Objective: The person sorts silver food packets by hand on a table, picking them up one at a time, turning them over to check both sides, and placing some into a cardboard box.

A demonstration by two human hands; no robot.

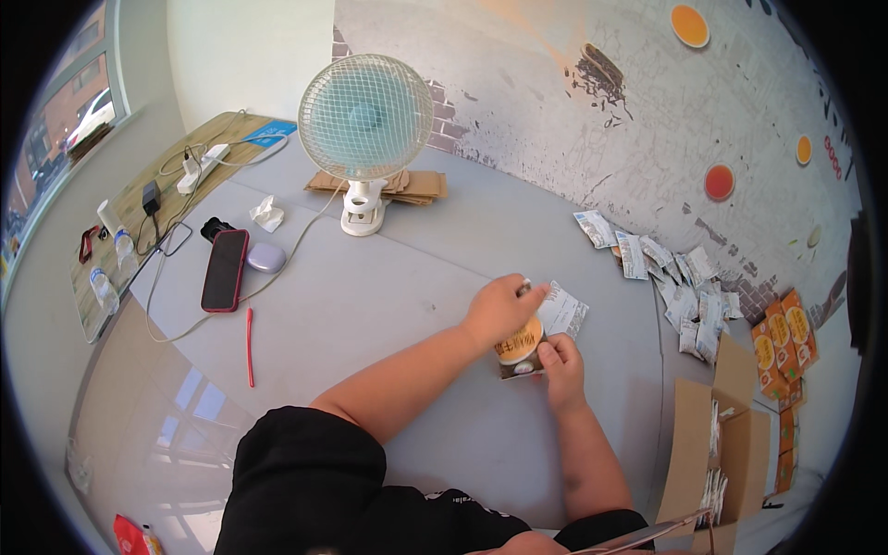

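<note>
Between my hands, over the grey table, is a small printed packet (520,347) with a yellow-orange picture and dark writing. My right hand (565,364) grips its right edge, thumb on the front. My left hand (503,309) is at its upper part, fingers bent around something small and dark that is mostly hidden. A white-and-grey printed sachet (565,311) lies just beyond, partly behind the fingers of my left hand. Whether the left fingers also pinch the packet cannot be told.
Silver sachets (683,284) lie piled at the right, near orange boxes (784,340) and an open cardboard box (683,444) holding more sachets. A clip fan (365,118) stands at the back before flat cardboard (423,186). Leftward lie a phone (225,270), a lilac case (266,257) and a red pen (250,347).
</note>
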